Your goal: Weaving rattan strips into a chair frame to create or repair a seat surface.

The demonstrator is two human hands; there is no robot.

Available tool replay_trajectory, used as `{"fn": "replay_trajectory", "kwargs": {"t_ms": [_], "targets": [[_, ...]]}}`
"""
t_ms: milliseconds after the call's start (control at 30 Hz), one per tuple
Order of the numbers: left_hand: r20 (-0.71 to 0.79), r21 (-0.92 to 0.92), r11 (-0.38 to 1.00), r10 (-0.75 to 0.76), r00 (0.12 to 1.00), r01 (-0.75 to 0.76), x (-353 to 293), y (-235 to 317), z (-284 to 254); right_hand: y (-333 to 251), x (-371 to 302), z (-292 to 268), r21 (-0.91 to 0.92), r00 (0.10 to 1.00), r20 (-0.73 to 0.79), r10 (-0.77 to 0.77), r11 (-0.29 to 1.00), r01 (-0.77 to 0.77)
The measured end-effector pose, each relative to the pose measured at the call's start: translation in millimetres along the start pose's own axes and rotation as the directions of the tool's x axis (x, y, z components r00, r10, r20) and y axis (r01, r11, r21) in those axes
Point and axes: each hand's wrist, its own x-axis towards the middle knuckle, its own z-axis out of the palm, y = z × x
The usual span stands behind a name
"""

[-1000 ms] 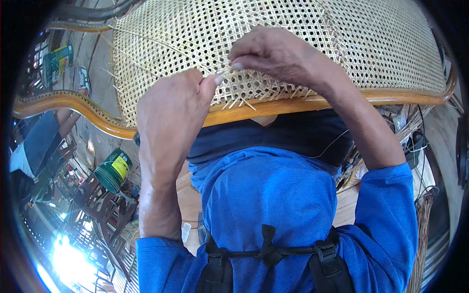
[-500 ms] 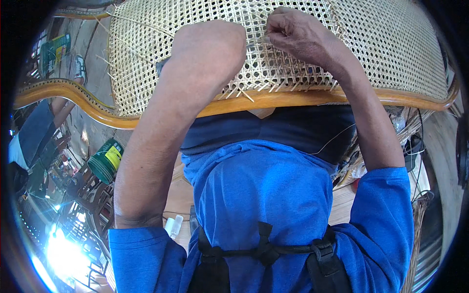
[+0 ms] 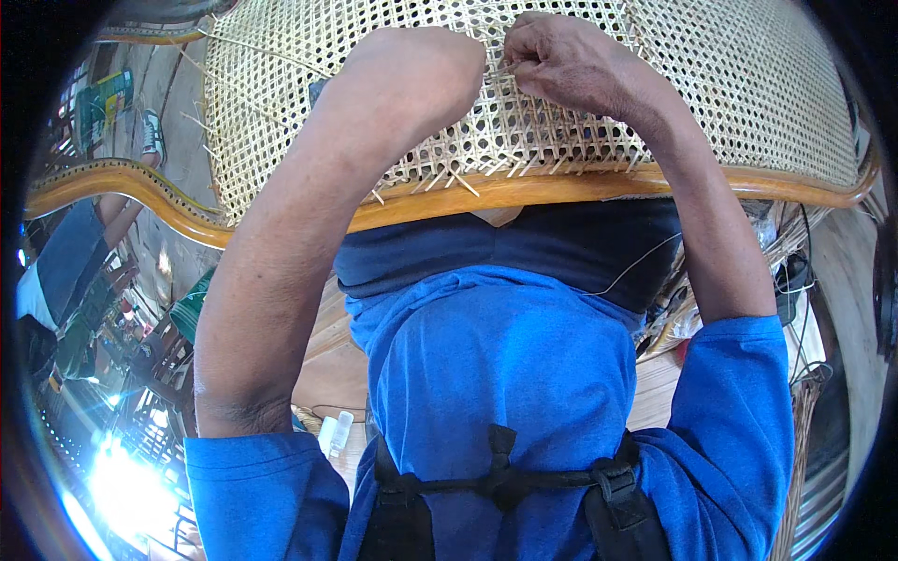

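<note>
Across the top lies a panel of woven cane (image 3: 748,103) with open holes, set in a curved, varnished wooden frame (image 3: 524,190). Loose strand ends (image 3: 465,180) stick out along its near edge. My left hand (image 3: 421,75) is closed over the weave, back upward, its fingertips hidden. Close by on its right, my right hand (image 3: 571,67) has its fingers curled and pinched at the cane. Whatever is in either hand is too small or covered to make out. Part of a dark object (image 3: 318,91) shows beside my left wrist.
Longer loose strands (image 3: 271,49) cross the panel's left side. A green bucket (image 3: 192,307) is partly behind my left forearm, another green container (image 3: 103,98) farther off. At the left are a person's leg and shoe (image 3: 152,133). Cane bundles (image 3: 803,421) and cables lie at the right.
My left hand has shifted slightly up and right, nearer my right hand, and its forearm has swung left, covering more of the green bucket. My right hand has barely moved.
</note>
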Motion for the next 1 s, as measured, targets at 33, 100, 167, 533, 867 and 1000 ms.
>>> {"fn": "replay_trajectory", "kwargs": {"t_ms": [33,100,167,533,867,1000], "targets": [[0.002,-0.002,1.000,0.002,1.000,-0.002,-1.1,-2.4,6.7,-3.2,3.8,-2.6,-0.036,0.993,0.090,0.070,0.997,-0.067],[-0.081,-0.027,0.999,0.023,0.996,-0.025,-5.3,-5.0,20.2,-1.5,5.4,1.4,-0.080,0.974,0.175,0.142,0.988,-0.129],[-0.118,-0.047,0.999,-0.021,0.993,0.015,-11.8,0.4,31.8,7.1,1.7,16.2,-0.124,0.994,-0.075,-0.081,0.990,0.071],[-0.129,-0.194,0.963,-0.212,0.969,0.185,-19.9,-11.6,25.0,-24.2,-3.9,4.0,-0.254,0.981,-0.068,-0.180,0.954,0.157],[-0.130,-0.262,0.928,-0.305,0.944,0.264,-72.3,-11.0,37.5,-17.2,17.6,0.1,-0.275,0.978,0.133,-0.160,0.942,0.191],[-0.063,-0.320,0.893,-0.353,0.934,0.316,-83.6,-13.4,48.5,-10.3,30.0,3.1,-0.211,0.977,0.174,-0.127,0.964,0.163]]}}
